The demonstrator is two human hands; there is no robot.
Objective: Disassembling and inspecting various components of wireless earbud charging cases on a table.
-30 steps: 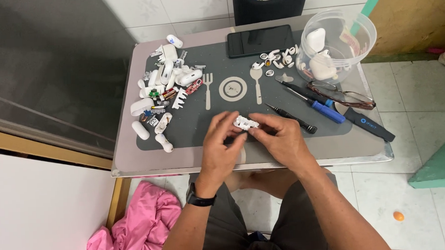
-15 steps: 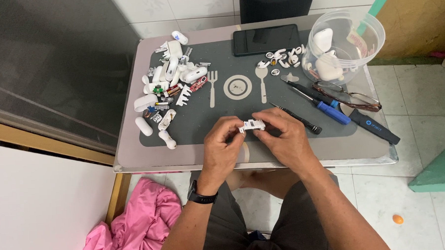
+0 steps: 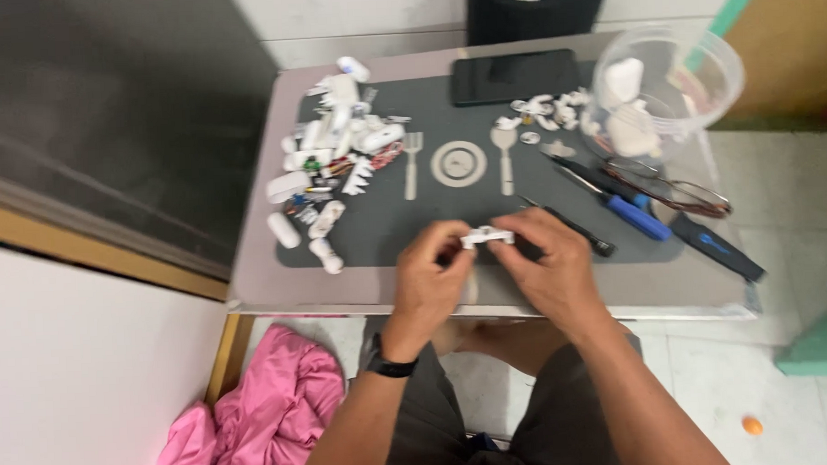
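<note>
On the small grey table [image 3: 278, 283], over its dark mat [image 3: 450, 227], you pinch a small white plastic part [image 3: 487, 237] between both hands, lifted for a closer look. Your left hand [image 3: 431, 278] grips one end, your right hand [image 3: 552, 269] the other. Just beyond your right fingers lies a black screwdriver [image 3: 569, 225]; far left, a heap of white parts [image 3: 333, 171].

A matt dark mat [image 3: 386, 233] lies by a clear glossy plastic bowl [image 3: 702, 85] and pink cloth [image 3: 255, 412].
</note>
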